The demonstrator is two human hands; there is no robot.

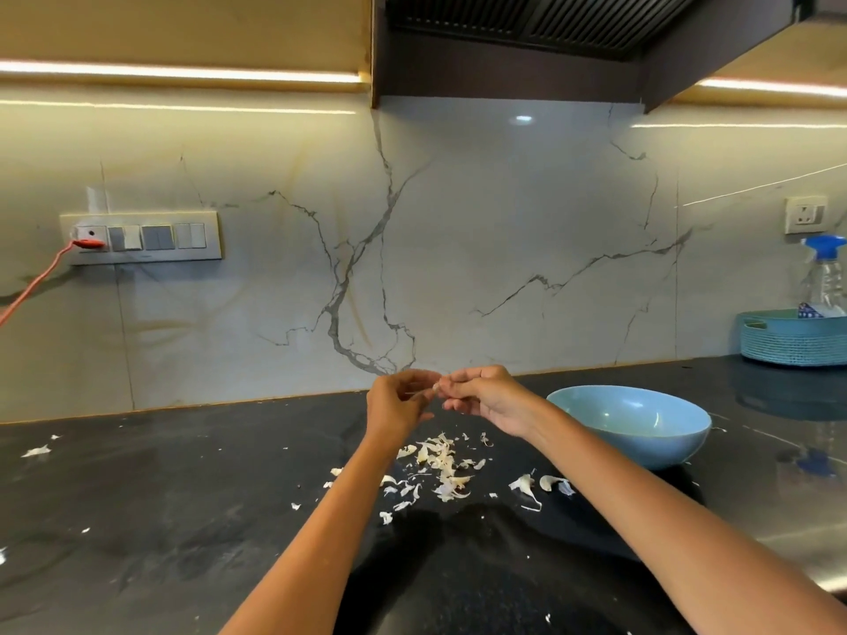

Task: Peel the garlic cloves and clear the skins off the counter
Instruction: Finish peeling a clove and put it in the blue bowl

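Both hands, left hand (398,403) and right hand (476,392), pinch one garlic clove (435,387) (tiny); flicked skins (440,469) could scatter wider.

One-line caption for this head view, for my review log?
Both hands, left hand and right hand, pinch a garlic clove above scattered skins on the dark counter, blue bowl alongside.

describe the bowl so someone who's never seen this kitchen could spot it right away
Start at the black stone counter under the marbled white wall. Just right of the hands and the scattered garlic skins sits a round, light blue bowl. Unlike the woven blue basket farther right, it is smooth and glossy.
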